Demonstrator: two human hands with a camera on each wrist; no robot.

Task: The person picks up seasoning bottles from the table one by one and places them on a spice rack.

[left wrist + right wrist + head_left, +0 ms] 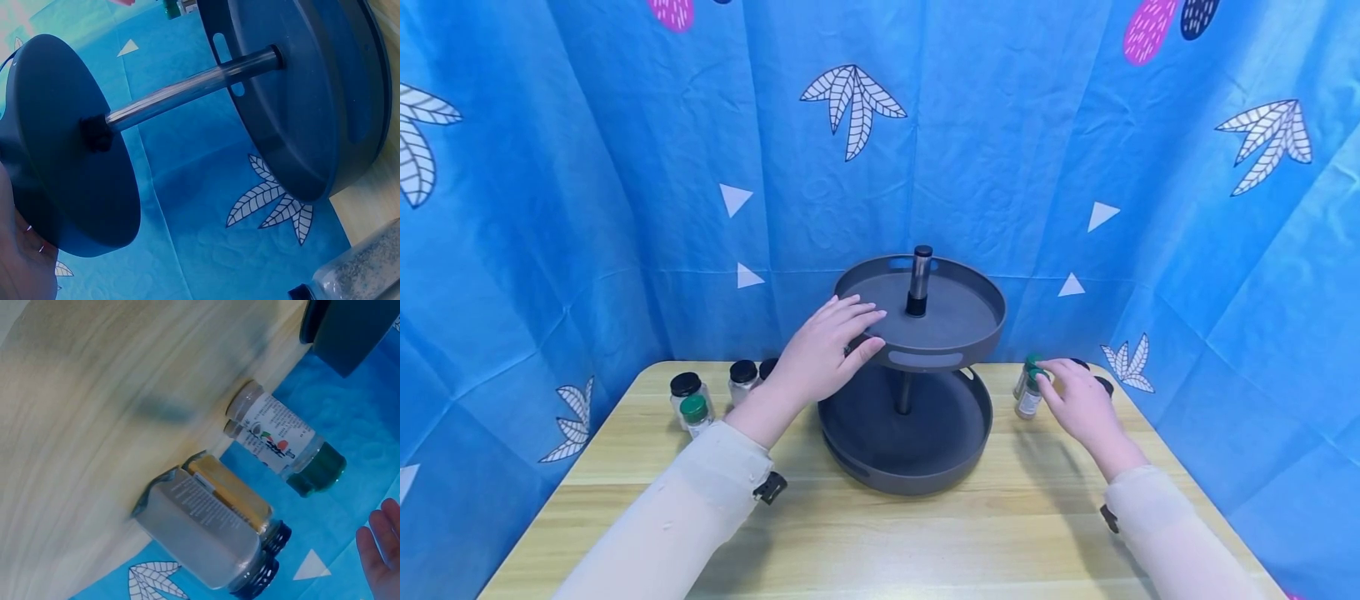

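Observation:
A dark grey two-tier round tray stand stands on the table, its upper tray joined by a post to the lower tray. At the upper tray's left rim is my left hand, fingers extended over the edge; in the left wrist view it lies against the tray's side. My right hand hovers by the spice jars at the right, fingers loosely extended and holding nothing. Beside it stand a green-capped spice jar and another behind it. The right wrist view also shows two black-capped bottles, one greyish and one yellow.
Left of the stand are black-capped jars and a green-capped jar, partly hidden by my left arm. A blue patterned curtain hangs behind and around the wooden table.

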